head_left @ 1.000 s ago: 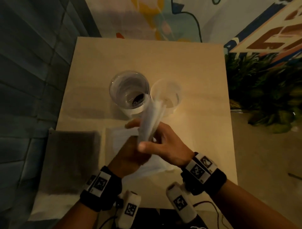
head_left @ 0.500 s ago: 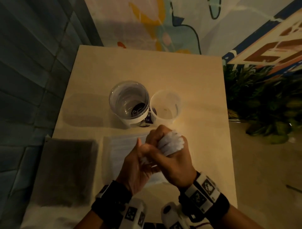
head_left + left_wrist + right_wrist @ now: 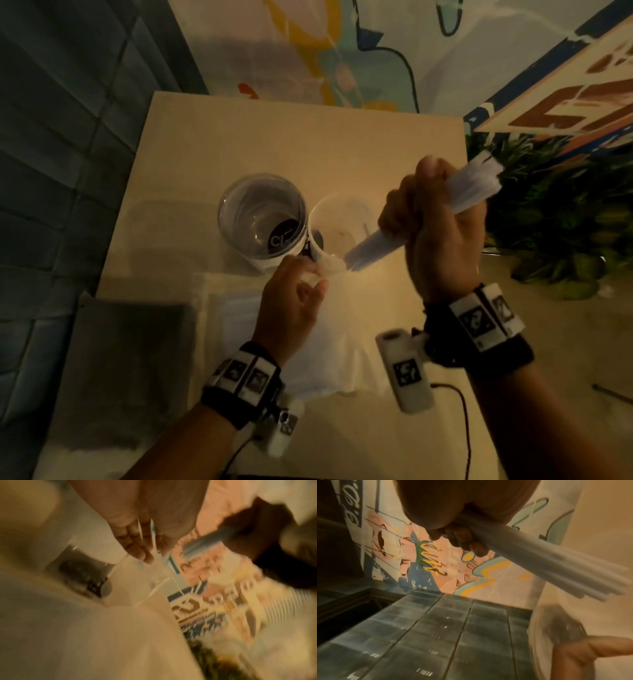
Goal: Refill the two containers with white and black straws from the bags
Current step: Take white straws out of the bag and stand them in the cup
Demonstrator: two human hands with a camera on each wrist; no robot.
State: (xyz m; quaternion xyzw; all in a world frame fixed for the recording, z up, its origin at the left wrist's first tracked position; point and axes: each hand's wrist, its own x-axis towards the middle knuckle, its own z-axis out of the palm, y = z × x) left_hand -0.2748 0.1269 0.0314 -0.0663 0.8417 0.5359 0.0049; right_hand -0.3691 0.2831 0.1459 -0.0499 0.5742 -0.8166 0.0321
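My right hand [image 3: 411, 219] grips a bundle of white straws [image 3: 474, 186], raised and slanting over the table's right side, its lower ends just past the bag's mouth. In the right wrist view the same white straws [image 3: 556, 566] fan out past my curled fingers [image 3: 465, 543]. My left hand [image 3: 298, 291] pinches the mouth of the clear plastic bag [image 3: 329, 342], whose thin film [image 3: 154, 568] hangs from my fingertips. Two containers stand mid-table: a clear labelled jar [image 3: 263, 222] and a translucent cup [image 3: 342, 219], no straws standing in either.
A dark bag of black straws [image 3: 126, 370] lies at the table's near left corner. Green plants [image 3: 555, 219] stand off the table's right edge. A painted wall runs behind, and a dark tiled wall [image 3: 436, 635] closes the left side.
My right hand has drawn the white straw bundle out of the bag, up and to the right. My left hand stayed low, holding the bag's mouth.
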